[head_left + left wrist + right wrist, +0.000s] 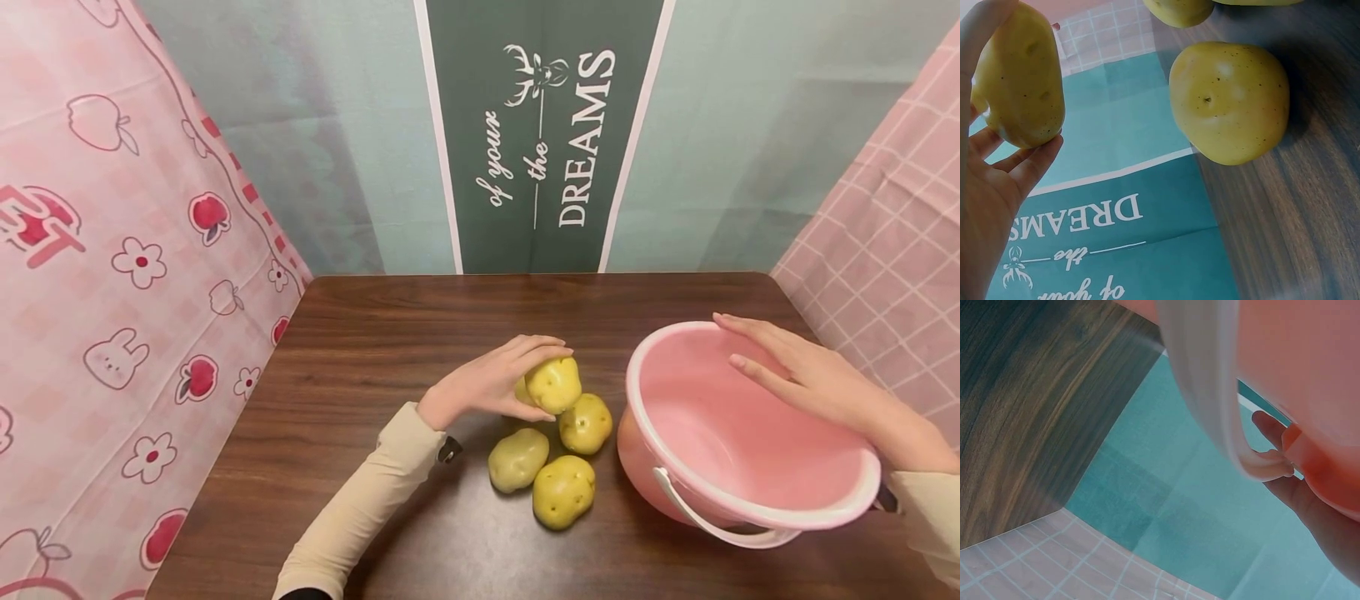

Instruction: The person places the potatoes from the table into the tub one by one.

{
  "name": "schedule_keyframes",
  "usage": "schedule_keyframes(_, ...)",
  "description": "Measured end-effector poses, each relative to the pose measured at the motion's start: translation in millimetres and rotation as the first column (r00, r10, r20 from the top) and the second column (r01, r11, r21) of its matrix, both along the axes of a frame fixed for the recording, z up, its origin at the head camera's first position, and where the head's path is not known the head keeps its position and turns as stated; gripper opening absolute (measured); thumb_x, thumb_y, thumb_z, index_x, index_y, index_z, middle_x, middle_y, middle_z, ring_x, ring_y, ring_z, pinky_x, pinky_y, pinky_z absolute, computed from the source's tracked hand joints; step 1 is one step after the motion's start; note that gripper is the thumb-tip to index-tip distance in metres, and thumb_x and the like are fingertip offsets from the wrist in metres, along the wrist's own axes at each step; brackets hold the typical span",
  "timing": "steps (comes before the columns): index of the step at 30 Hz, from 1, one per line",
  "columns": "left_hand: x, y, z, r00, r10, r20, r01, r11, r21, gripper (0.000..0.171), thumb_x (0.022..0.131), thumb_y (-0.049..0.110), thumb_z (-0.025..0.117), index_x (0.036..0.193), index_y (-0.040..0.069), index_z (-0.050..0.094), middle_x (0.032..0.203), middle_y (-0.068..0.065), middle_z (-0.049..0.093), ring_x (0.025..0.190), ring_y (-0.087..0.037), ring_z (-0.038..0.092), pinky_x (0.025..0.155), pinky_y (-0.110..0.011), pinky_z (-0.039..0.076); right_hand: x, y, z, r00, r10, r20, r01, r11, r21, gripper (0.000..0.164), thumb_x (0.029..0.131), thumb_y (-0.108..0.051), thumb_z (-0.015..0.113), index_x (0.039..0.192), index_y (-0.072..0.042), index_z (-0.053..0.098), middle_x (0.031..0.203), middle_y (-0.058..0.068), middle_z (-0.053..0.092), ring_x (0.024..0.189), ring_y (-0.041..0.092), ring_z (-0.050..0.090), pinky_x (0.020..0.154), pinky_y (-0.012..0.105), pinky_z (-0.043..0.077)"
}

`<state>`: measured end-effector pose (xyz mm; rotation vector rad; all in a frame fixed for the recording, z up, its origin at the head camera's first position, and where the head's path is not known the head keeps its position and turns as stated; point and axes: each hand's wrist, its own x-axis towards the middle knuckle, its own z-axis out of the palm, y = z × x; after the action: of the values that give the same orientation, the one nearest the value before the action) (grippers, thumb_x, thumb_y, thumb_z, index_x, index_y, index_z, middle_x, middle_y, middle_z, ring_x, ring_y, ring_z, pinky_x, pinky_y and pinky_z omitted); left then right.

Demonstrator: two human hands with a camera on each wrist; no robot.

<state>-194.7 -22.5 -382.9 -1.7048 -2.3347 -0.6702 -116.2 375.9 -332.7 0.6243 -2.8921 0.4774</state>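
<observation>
My left hand grips a yellow potato between thumb and fingers, raised over several others. Partly hidden behind it is another potato. Close by lie a rounded potato, a greener potato and a spotted potato. To their right stands a pink bucket, its inside in sight, with its pale handle hanging at the front. My right hand lies along the bucket's right rim, fingers fairly straight. In the right wrist view, the bucket's handle partly covers that hand.
The dark wooden table carries everything. Behind it hangs a green cloth with white lettering. A pink patterned cloth stands at the left, a pink checked cloth at the right.
</observation>
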Motion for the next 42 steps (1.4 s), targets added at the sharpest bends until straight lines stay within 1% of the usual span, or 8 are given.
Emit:
schedule_keyframes(10, 0.9, 4, 5.3, 1.000, -0.012, -0.016, 0.012, 1.000, 0.004, 0.081, 0.073, 0.054, 0.070, 0.136, 0.012, 0.041, 0.136, -0.007, 0.042, 0.119, -0.015, 0.043, 0.103, -0.021, 0.032, 1.1, -1, 0.8, 1.000, 0.001, -0.001, -0.001, 1.000, -0.007, 0.063, 0.089, -0.023, 0.062, 0.144, -0.031, 0.032, 0.141, 0.002, 0.042, 0.123, -0.023, 0.015, 0.096, -0.001, 0.006)
schedule_keyframes(13, 0.8, 5, 6.2, 1.000, -0.014, -0.024, 0.014, 1.000, 0.006, 0.081, 0.073, 0.054, 0.070, 0.136, 0.012, 0.042, 0.136, -0.007, 0.043, 0.120, -0.015, 0.042, 0.104, -0.021, 0.031, 0.5, -1, 0.6, 1.000, 0.005, -0.007, -0.005, 1.000, -0.003, 0.063, 0.089, -0.023, 0.062, 0.144, -0.030, 0.033, 0.141, 0.002, 0.042, 0.123, -0.023, 0.016, 0.095, -0.001, 0.006)
schedule_keyframes(21, 0.7, 9, 9.6, 0.999, -0.018, -0.033, 0.018, 1.000, 0.018, 0.082, 0.073, 0.055, 0.070, 0.136, 0.012, 0.042, 0.137, -0.005, 0.042, 0.121, -0.014, 0.041, 0.105, -0.019, 0.029, 0.4, 1, -0.5, 1.000, -0.005, 0.003, 0.005, 1.000, -0.002, 0.062, 0.089, -0.024, 0.061, 0.144, -0.032, 0.032, 0.141, 0.001, 0.042, 0.123, -0.022, 0.015, 0.096, -0.001, 0.006)
schedule_keyframes(29, 0.5, 15, 14.0, 0.999, -0.039, -0.025, 0.040, 0.998, 0.044, 0.081, 0.071, 0.052, 0.073, 0.135, 0.012, 0.043, 0.136, -0.006, 0.043, 0.120, -0.014, 0.042, 0.104, -0.020, 0.031, 1.6, 0, -0.2, 1.000, -0.010, 0.014, 0.010, 1.000, 0.000, 0.062, 0.090, -0.025, 0.060, 0.144, -0.032, 0.031, 0.142, 0.001, 0.041, 0.123, -0.023, 0.014, 0.097, 0.000, 0.005)
schedule_keyframes(34, 0.7, 17, 15.5, 0.998, -0.051, -0.041, 0.053, 0.998, 0.037, 0.080, 0.072, 0.051, 0.072, 0.135, 0.012, 0.042, 0.136, -0.004, 0.042, 0.120, -0.014, 0.042, 0.103, -0.020, 0.031, 1.7, 1, -0.7, 1.000, -0.013, 0.017, 0.013, 1.000, -0.003, 0.062, 0.090, -0.025, 0.060, 0.144, -0.033, 0.030, 0.142, 0.001, 0.041, 0.123, -0.023, 0.015, 0.098, 0.000, 0.005)
schedule_keyframes(38, -0.4, 19, 18.2, 0.996, -0.062, -0.056, 0.065, 0.997, 0.038, 0.080, 0.073, 0.050, 0.071, 0.136, 0.011, 0.042, 0.136, -0.006, 0.042, 0.121, -0.016, 0.042, 0.104, -0.021, 0.031, 1.2, 1, -0.9, 1.000, -0.009, 0.014, 0.009, 1.000, -0.001, 0.062, 0.090, -0.025, 0.060, 0.144, -0.033, 0.030, 0.142, 0.001, 0.040, 0.123, -0.022, 0.015, 0.097, 0.000, 0.005)
schedule_keyframes(42, -1.3, 21, 21.4, 0.997, -0.065, -0.052, 0.068, 0.997, 0.045, 0.080, 0.073, 0.049, 0.072, 0.136, 0.010, 0.042, 0.137, -0.006, 0.041, 0.121, -0.016, 0.041, 0.104, -0.021, 0.031, 1.0, 1, -0.5, 1.000, -0.006, 0.012, 0.006, 1.000, -0.001, 0.062, 0.090, -0.024, 0.060, 0.144, -0.032, 0.031, 0.142, 0.001, 0.040, 0.123, -0.022, 0.015, 0.097, 0.000, 0.005)
